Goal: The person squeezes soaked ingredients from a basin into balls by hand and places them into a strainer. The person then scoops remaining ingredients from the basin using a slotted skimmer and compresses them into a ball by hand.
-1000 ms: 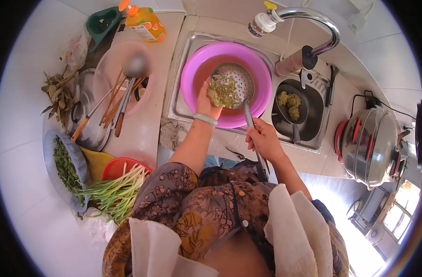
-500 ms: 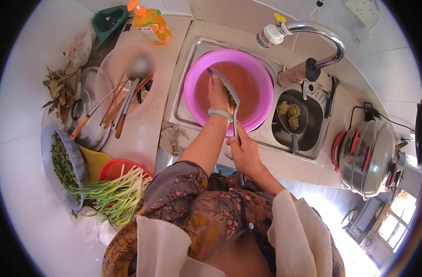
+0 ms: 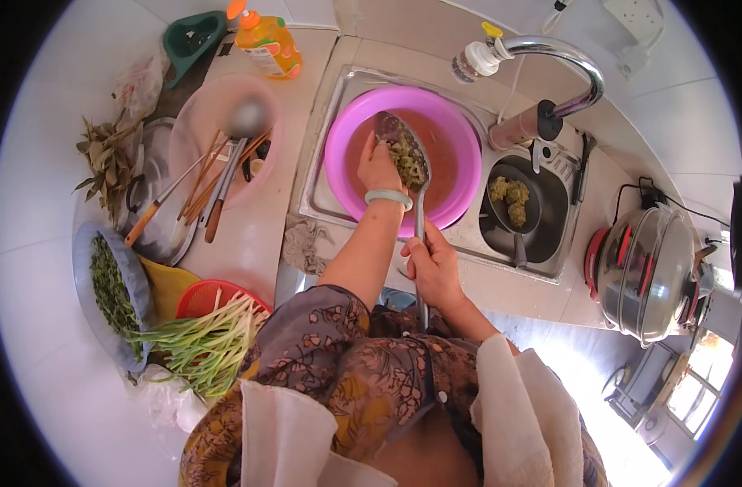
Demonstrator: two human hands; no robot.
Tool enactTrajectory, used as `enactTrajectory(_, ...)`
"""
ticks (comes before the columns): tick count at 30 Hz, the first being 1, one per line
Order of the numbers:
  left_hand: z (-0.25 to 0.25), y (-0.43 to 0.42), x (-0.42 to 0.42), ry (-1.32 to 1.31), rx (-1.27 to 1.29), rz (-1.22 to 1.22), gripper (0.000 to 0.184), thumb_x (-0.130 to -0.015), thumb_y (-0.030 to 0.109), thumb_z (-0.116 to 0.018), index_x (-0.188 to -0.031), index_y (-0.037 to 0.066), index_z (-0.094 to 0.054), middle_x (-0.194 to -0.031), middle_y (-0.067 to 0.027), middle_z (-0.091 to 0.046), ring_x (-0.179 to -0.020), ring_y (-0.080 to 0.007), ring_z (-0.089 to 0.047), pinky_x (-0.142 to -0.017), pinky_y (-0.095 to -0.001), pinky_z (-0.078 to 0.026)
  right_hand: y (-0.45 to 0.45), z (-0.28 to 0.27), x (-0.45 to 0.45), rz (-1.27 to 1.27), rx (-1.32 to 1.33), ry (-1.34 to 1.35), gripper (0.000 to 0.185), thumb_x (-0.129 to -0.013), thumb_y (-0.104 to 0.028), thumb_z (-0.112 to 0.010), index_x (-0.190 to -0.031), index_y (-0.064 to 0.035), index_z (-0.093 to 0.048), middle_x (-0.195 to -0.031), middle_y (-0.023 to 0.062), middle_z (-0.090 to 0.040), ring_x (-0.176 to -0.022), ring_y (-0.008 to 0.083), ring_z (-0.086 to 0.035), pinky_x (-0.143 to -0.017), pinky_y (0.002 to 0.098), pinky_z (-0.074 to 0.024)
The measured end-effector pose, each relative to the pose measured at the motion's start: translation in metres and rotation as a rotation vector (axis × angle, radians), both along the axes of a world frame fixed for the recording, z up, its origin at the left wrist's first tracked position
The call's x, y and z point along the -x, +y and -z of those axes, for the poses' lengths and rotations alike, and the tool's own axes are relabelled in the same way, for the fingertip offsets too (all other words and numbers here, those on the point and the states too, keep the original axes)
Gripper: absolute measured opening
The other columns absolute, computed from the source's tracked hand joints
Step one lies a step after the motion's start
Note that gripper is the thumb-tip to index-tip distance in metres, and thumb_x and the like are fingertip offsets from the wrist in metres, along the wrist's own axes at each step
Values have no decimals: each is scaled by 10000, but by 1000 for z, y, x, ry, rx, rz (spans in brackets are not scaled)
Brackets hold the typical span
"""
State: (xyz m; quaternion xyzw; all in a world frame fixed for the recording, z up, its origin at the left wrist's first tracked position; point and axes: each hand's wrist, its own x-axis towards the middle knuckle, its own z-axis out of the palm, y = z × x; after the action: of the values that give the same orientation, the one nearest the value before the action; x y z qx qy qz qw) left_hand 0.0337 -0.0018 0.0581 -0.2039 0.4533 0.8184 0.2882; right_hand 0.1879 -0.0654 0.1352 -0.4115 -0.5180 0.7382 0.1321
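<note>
Over a pink-purple basin (image 3: 336,162) of reddish-brown water, a perforated metal ladle (image 3: 420,213) is tilted sideways. Its handle is in the closed fingers of my right hand (image 3: 433,269), near the basin's front edge. Green chopped vegetables (image 3: 406,162) lie in the ladle's bowl. My left hand (image 3: 379,172), with a pale bangle at the wrist, is against the left side of the bowl and the vegetables; its fingers are curled and partly hidden, so what they grip is unclear.
Right of the basin, a small pan (image 3: 528,174) with greenish clumps sits in the small sink under the faucet (image 3: 586,61). At left are a clear pink bowl (image 3: 180,146) with utensils, green onions (image 3: 200,345) and a grey-blue bowl (image 3: 144,276) of greens. A steamer (image 3: 649,272) stands right.
The ladle first tipped from facing up to nearly edge-on, then turned back partly, showing the vegetables again. My left hand moved from under the bowl to its left side.
</note>
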Motion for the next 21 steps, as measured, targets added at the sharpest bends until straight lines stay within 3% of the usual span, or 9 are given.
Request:
enactTrajectory(5,-4,-7,-5,-87,-97,31,349,-943,150,-503,-1262,12,-535,-1142,-131,-605,-960,-205,-623,-787,-321,-535,1,6,0,39,-50,15,444,-958,-85,-431,-1400,-50,-395,-769,25,-544,-505,40,-453,-452,184,-370)
enactTrajectory(8,1,-6,-13,-1,-146,71,520,-913,229,-606,-1341,-12,-434,-1179,-147,-583,-1004,-205,-604,-831,-317,-514,0,7,2,28,-73,-10,463,-961,-98,-438,-1419,-65,-377,-759,22,-545,-505,43,-450,-459,197,-378)
enactTrajectory(12,-2,-9,-23,377,134,320,742,-837,213,-716,-1416,-5,-306,-1163,-124,-576,-961,-162,-592,-770,-263,-500,-1,4,5,50,-30,26,458,-961,-102,-438,-1415,-69,-386,-754,22,-540,-503,48,-453,-461,201,-381)
enactTrajectory(15,9,-3,-25,529,212,238,673,-844,212,-704,-1387,-1,-367,-1137,-116,-595,-942,-163,-604,-763,-268,-505,4,-3,6,60,60,99,405,-964,-100,-432,-1365,-48,-429,-761,32,-538,-500,63,-464,-454,194,-373)
enactTrajectory(18,-30,-5,-18,405,242,198,635,-842,179,-703,-1365,-10,-395,-1153,-142,-590,-969,-184,-598,-811,-301,-505,2,-16,11,63,73,98,384,-965,-108,-433,-1343,-41,-443,-767,37,-541,-506,68,-471,-461,200,-380)
enactTrajectory(21,-16,-1,-10,378,238,122,507,-862,123,-660,-1314,1,-465,-1123,-130,-608,-936,-178,-609,-787,-296,-514,-2,-17,12,51,76,91,417,-963,-103,-441,-1375,-47,-415,-772,38,-540,-515,66,-473,-465,201,-383)
